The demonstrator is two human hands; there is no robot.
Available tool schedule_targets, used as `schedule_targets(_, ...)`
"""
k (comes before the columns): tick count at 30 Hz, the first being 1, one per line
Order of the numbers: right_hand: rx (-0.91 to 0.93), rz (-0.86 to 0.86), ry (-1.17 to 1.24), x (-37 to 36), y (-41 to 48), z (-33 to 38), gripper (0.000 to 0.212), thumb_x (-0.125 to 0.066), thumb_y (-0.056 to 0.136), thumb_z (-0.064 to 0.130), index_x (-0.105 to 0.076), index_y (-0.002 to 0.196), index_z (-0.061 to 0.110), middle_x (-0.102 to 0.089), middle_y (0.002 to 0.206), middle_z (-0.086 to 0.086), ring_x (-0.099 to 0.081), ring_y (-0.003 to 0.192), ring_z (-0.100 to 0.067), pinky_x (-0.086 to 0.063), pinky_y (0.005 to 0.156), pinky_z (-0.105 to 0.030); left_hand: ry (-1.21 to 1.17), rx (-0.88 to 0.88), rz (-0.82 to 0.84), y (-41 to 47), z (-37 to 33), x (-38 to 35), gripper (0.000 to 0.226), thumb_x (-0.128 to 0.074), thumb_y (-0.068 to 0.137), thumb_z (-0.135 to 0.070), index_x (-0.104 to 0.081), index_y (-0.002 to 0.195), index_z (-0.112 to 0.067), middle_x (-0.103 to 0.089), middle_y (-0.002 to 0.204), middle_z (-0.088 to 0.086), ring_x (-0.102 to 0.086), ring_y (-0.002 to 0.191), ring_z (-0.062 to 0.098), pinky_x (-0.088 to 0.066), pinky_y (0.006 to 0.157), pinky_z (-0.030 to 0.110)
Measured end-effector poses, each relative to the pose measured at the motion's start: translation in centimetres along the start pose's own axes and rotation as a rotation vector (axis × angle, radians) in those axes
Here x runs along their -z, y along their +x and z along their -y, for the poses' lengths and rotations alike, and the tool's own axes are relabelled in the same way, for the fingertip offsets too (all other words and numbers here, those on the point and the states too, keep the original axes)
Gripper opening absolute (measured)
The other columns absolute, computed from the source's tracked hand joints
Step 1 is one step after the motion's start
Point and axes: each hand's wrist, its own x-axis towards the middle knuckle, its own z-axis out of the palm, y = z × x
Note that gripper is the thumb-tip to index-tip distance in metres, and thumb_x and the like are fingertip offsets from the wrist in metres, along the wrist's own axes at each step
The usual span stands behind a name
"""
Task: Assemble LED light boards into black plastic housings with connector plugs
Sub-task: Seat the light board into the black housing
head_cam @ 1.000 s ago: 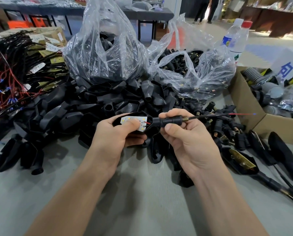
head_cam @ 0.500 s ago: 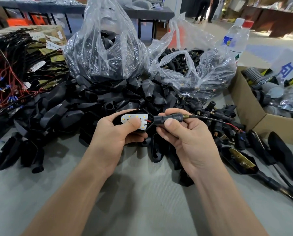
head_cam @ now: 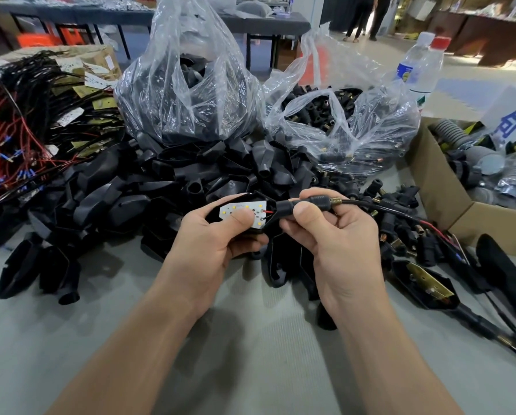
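With the left hand (head_cam: 217, 235) gripping the housing (head_cam: 252, 226), thumb pressing the LED board (head_cam: 243, 213), the right hand (head_cam: 331, 235) pinches the connector plug (head_cam: 306, 204), which likely needs seating into the housing's neck.

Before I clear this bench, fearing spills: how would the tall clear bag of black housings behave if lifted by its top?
Probably floppy: the tall clear bag is thin, crinkled film sagging round its load. Likely bulky more than heavy, since the loose housings beside it look like hollow shells. Its mouth gapes, so tilting might spill some.
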Motion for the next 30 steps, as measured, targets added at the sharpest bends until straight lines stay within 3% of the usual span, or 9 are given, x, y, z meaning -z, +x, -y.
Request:
schedule_targets(7, -0.037, -0.009, 0.010, 0.3, 0.1, 0.6, 0.005, -0.079, 0.079, 0.013, -0.076, 0.076, 0.011, -0.075, 0.080, -0.014, -0.074, 0.074, -0.021, -0.059, 0.067, -0.025, 0.031, -0.074, -0.030, -0.2, 0.1, -0.4, 0.029, -0.071, 0.080, -0.010, -0.073, 0.109, -0.009, -0.076, 0.084, 0.015, -0.070, 0.060, 0.024, -0.057, 0.057, 0.024)
schedule_targets(9, -0.060, 0.035, 0.017, 0.5, 0.1, 0.9, 0.017, -0.080, 0.070, 0.019, -0.072, 0.080, 0.007, -0.073, 0.080, -0.014, -0.072, 0.075, -0.020, -0.060, 0.068, -0.025, 0.024, -0.052, -0.013, -0.4, 0.0, -0.5, 0.028, -0.076, 0.078, -0.006, -0.074, 0.105, -0.006, -0.074, 0.082, 0.015, -0.068, 0.059, 0.022, -0.055, 0.055, 0.023)
schedule_targets(12, -0.089, 0.096, -0.009, 0.9, 0.1, 1.2, 0.021, -0.079, 0.068, 0.018, -0.070, 0.083, 0.007, -0.071, 0.076, -0.013, -0.069, 0.066, -0.018, -0.058, 0.063, -0.023, -0.007, 0.021, 0.012, -0.6, 0.0, -0.6, 0.023, -0.070, 0.077, -0.015, -0.077, 0.095, -0.003, -0.072, 0.075, 0.013, -0.065, 0.055, 0.016, -0.051, 0.050, 0.020)
schedule_targets(16, -0.044, 0.146, -0.069, 1.2, 0.2, 1.3, 0.015, -0.082, 0.076, 0.005, -0.068, 0.079, 0.010, -0.066, 0.066, -0.004, -0.062, 0.060, -0.014, -0.051, 0.056, -0.021, -0.021, 0.105, 0.031, -0.7, -0.3, -0.6, 0.018, -0.065, 0.079, -0.013, -0.081, 0.083, -0.005, -0.069, 0.069, 0.009, -0.062, 0.050, 0.012, -0.049, 0.044, 0.017)
schedule_targets(20, -0.001, 0.254, -0.097, 1.1, 0.3, 1.4, 0.014, -0.074, 0.077, 0.003, -0.074, 0.079, 0.016, -0.068, 0.071, -0.008, -0.064, 0.063, -0.017, -0.052, 0.059, -0.022, -0.121, 0.344, -0.002, -0.4, -0.8, -0.5, 0.021, -0.066, 0.069, -0.015, -0.082, 0.076, -0.004, -0.073, 0.079, 0.012, -0.055, 0.045, 0.008, -0.043, 0.037, 0.012)
schedule_targets(23, -0.036, 0.232, -0.090, 1.1, 0.1, 1.3, 0.015, -0.075, 0.077, 0.002, -0.075, 0.081, 0.016, -0.068, 0.071, -0.009, -0.065, 0.064, -0.018, -0.054, 0.060, -0.023, -0.100, 0.404, -0.034, -0.1, -0.7, -0.4, 0.017, -0.068, 0.065, -0.016, -0.081, 0.069, -0.005, -0.075, 0.083, 0.016, -0.055, 0.044, 0.007, -0.043, 0.036, 0.012)
schedule_targets(27, -0.172, 0.123, -0.019, 0.6, -0.1, 1.2, 0.021, -0.074, 0.086, -0.003, -0.077, 0.077, 0.015, -0.069, 0.072, -0.008, -0.068, 0.064, -0.017, -0.057, 0.061, -0.022, -0.099, 0.362, -0.014, 0.4, -0.7, 0.4, 0.025, -0.073, 0.072, -0.025, -0.082, 0.082, -0.003, -0.075, 0.087, 0.016, -0.062, 0.052, 0.010, -0.050, 0.042, 0.016)
schedule_targets(30, -0.278, -0.010, 0.140, -0.2, -0.2, 1.1, 0.022, -0.072, 0.087, 0.001, -0.077, 0.068, 0.013, -0.069, 0.071, -0.006, -0.068, 0.061, -0.014, -0.057, 0.058, -0.019, -0.194, 0.314, 0.107, 0.5, -0.9, 1.2, 0.054, -0.078, 0.077, -0.045, -0.076, 0.114, -0.005, -0.075, 0.100, 0.015, -0.072, 0.071, 0.017, -0.059, 0.057, 0.024)
